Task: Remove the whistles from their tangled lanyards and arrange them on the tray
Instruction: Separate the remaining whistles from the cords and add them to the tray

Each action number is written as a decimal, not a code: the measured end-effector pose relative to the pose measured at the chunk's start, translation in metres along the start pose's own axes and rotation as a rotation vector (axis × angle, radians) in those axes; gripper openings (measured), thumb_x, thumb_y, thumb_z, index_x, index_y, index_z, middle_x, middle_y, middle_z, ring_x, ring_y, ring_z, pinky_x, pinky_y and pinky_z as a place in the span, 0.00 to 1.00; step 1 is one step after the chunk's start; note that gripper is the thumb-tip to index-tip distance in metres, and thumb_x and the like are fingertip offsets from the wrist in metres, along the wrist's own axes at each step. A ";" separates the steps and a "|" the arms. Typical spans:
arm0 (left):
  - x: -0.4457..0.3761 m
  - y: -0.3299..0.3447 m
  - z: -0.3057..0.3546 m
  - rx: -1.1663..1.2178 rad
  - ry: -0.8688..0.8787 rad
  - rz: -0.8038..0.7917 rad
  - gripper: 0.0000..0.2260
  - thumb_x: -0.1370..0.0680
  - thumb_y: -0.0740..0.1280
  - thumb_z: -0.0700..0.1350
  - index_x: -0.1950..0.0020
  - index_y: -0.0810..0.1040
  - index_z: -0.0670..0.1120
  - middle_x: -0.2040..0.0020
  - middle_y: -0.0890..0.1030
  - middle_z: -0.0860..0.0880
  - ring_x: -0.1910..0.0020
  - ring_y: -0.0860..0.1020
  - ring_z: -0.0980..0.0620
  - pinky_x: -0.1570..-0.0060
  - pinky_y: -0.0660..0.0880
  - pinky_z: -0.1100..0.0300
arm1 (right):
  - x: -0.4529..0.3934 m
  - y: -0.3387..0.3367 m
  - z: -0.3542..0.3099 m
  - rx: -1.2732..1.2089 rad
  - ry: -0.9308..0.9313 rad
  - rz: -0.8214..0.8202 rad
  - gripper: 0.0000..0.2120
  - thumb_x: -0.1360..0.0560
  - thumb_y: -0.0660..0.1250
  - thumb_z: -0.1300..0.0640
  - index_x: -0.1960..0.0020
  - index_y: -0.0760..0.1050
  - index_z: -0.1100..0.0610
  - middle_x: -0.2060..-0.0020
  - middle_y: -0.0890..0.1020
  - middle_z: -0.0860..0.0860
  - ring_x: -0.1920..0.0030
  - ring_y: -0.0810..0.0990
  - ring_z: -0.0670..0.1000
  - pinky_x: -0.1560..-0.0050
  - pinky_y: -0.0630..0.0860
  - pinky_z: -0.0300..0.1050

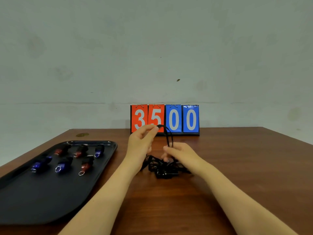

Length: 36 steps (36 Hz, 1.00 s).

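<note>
Black cord of the lanyards (pixel 162 167) is soft and light, heaped on the worktop (pixel 237 167) beside the tray (pixel 42 200). Our left hand (pixel 141 143) pinches a loop; our right hand (pixel 179 152) seems to grip strands lower, and we judge firm pinches near a knot work best

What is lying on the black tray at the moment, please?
Six whistles lie on the black tray in two rows: three red and three blue. The near half shows only bare tray.

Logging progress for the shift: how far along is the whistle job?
Six whistles already lie in two rows on the tray. The left hand pinches a lanyard loop up; the right hand works the tangled pile. Whether whistles remain there is unclear.
</note>
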<state>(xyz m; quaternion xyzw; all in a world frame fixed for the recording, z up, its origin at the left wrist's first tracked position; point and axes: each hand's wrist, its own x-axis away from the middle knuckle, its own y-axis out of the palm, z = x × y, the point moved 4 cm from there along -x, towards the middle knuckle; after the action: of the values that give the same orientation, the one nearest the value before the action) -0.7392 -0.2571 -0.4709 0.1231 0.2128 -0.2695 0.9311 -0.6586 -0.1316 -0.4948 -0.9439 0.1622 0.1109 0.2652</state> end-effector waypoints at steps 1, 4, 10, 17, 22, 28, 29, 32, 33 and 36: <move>-0.001 -0.001 0.001 -0.054 0.038 0.004 0.04 0.22 0.67 0.45 0.49 0.80 0.50 0.70 0.75 0.58 0.76 0.68 0.60 0.75 0.65 0.70 | 0.000 -0.004 -0.002 -0.176 0.007 0.026 0.15 0.19 0.59 0.55 0.63 0.73 0.57 0.70 0.77 0.51 0.65 0.79 0.49 0.49 0.74 0.43; -0.005 -0.006 -0.002 -0.471 0.154 -0.062 0.02 0.23 0.68 0.48 0.54 0.79 0.56 0.58 0.80 0.61 0.60 0.77 0.67 0.59 0.69 0.74 | 0.000 -0.030 0.000 -0.844 0.028 0.192 0.18 0.19 0.55 0.59 0.67 0.64 0.56 0.76 0.62 0.48 0.77 0.63 0.48 0.67 0.70 0.42; -0.008 -0.011 -0.020 -0.719 -0.066 -0.240 0.15 0.21 0.62 0.56 0.63 0.78 0.50 0.65 0.78 0.56 0.60 0.77 0.58 0.52 0.71 0.61 | 0.004 -0.079 0.014 -1.440 -0.102 0.429 0.12 0.38 0.65 0.61 0.72 0.62 0.53 0.78 0.57 0.46 0.80 0.54 0.45 0.77 0.50 0.39; -0.008 -0.015 -0.015 -0.188 -0.174 -0.074 0.14 0.20 0.62 0.48 0.64 0.77 0.47 0.55 0.84 0.47 0.47 0.81 0.49 0.41 0.74 0.48 | 0.003 -0.088 0.044 -1.155 0.148 0.633 0.10 0.28 0.56 0.60 0.67 0.60 0.53 0.79 0.59 0.46 0.81 0.53 0.45 0.81 0.49 0.38; -0.006 -0.010 -0.006 -0.117 -0.050 -0.015 0.12 0.17 0.58 0.47 0.51 0.80 0.47 0.56 0.82 0.49 0.51 0.80 0.54 0.51 0.73 0.60 | 0.006 -0.070 0.042 -0.076 0.436 0.557 0.12 0.22 0.57 0.56 0.49 0.75 0.62 0.62 0.76 0.60 0.63 0.77 0.54 0.66 0.72 0.42; -0.006 0.002 -0.013 -0.452 0.079 -0.143 0.12 0.17 0.56 0.45 0.55 0.78 0.49 0.64 0.77 0.53 0.65 0.75 0.61 0.59 0.73 0.69 | -0.002 -0.041 0.014 0.146 0.033 0.366 0.25 0.21 0.61 0.53 0.26 0.62 0.48 0.36 0.72 0.45 0.35 0.67 0.43 0.32 0.66 0.47; -0.005 0.005 -0.016 -0.468 0.082 -0.185 0.12 0.17 0.56 0.45 0.55 0.77 0.49 0.66 0.76 0.54 0.66 0.74 0.62 0.60 0.73 0.69 | -0.003 -0.034 0.010 0.102 -0.011 0.321 0.22 0.21 0.61 0.52 0.28 0.65 0.46 0.38 0.74 0.43 0.37 0.70 0.41 0.34 0.68 0.44; -0.003 0.012 -0.021 -0.477 0.090 -0.275 0.11 0.17 0.57 0.45 0.55 0.77 0.48 0.70 0.74 0.55 0.68 0.73 0.60 0.61 0.73 0.70 | -0.005 -0.015 0.005 0.114 -0.064 0.207 0.12 0.21 0.61 0.47 0.38 0.74 0.44 0.46 0.79 0.39 0.45 0.76 0.37 0.40 0.73 0.40; -0.002 0.013 -0.023 -0.467 0.082 -0.288 0.11 0.17 0.57 0.45 0.55 0.77 0.48 0.70 0.73 0.55 0.68 0.73 0.59 0.61 0.73 0.69 | -0.005 -0.011 0.005 0.123 -0.058 0.182 0.10 0.21 0.61 0.47 0.42 0.76 0.45 0.49 0.80 0.40 0.47 0.77 0.38 0.42 0.74 0.39; -0.003 0.013 -0.024 -0.412 0.066 -0.299 0.12 0.17 0.57 0.45 0.57 0.76 0.46 0.70 0.72 0.54 0.67 0.72 0.57 0.58 0.73 0.64 | -0.003 -0.006 0.001 0.119 -0.066 0.151 0.09 0.20 0.61 0.49 0.51 0.79 0.49 0.57 0.82 0.45 0.54 0.79 0.41 0.50 0.74 0.36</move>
<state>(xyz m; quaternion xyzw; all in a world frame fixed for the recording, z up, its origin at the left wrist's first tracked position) -0.7422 -0.2372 -0.4895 -0.0931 0.3095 -0.3509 0.8789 -0.6592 -0.1252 -0.4918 -0.9075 0.2302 0.1518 0.3170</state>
